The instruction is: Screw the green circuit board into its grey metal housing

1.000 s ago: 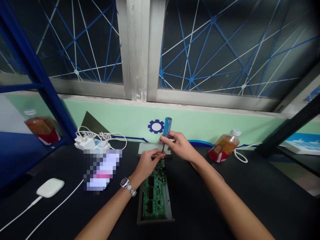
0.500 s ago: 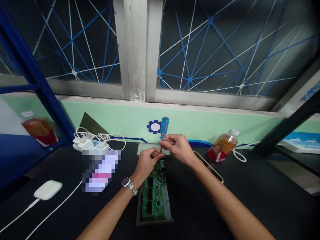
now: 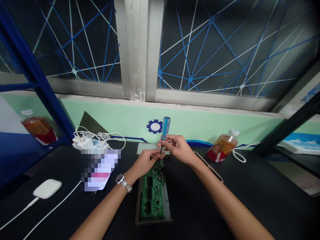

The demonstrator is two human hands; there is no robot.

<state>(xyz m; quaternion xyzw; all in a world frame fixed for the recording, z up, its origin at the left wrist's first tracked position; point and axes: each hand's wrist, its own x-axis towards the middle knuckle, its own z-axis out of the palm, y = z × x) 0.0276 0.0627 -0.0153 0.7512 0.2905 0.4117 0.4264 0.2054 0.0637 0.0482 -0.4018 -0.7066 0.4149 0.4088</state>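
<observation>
Your right hand's fingers (image 3: 168, 141) grip the blue-handled screwdriver (image 3: 165, 128) upright above the green circuit board (image 3: 153, 193); your left hand's fingers (image 3: 157, 154) reach its tip, holding what, you cannot tell.

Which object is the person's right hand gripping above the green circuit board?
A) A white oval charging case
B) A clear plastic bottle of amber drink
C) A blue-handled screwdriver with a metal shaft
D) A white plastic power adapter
C: the right hand pinches the blue-handled screwdriver below its handle, with the metal shaft pointing down above the green circuit board.
</observation>
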